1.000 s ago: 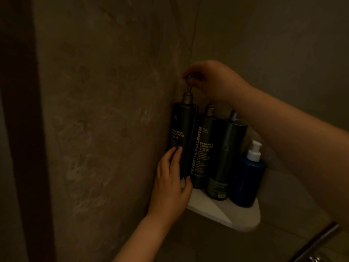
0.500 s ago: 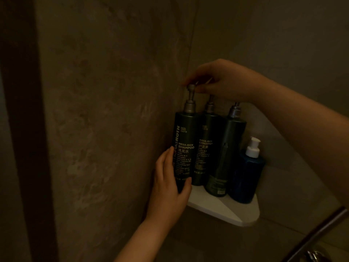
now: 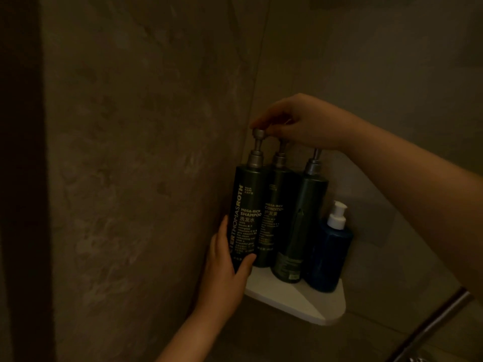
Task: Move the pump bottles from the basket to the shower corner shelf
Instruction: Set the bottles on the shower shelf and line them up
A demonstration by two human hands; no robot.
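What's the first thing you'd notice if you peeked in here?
Two hands on the shampoo bottle: the left hand grips it low down, the right hand pinches its pump. Beside it, two more dark bottles stand on a white corner shelf, a small blue bottle at the right end.

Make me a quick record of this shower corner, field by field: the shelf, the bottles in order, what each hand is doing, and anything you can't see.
shelf: white corner shelf, mounted in the corner
bottles, left to right: shampoo bottle, conditioner bottle, third dark pump bottle, blue bottle with white pump
bottle posture: all upright, packed side by side
left hand: grips the shampoo bottle's lower body
right hand: pinches the shampoo bottle's pump head
hidden: shampoo bottle's base, behind the left hand
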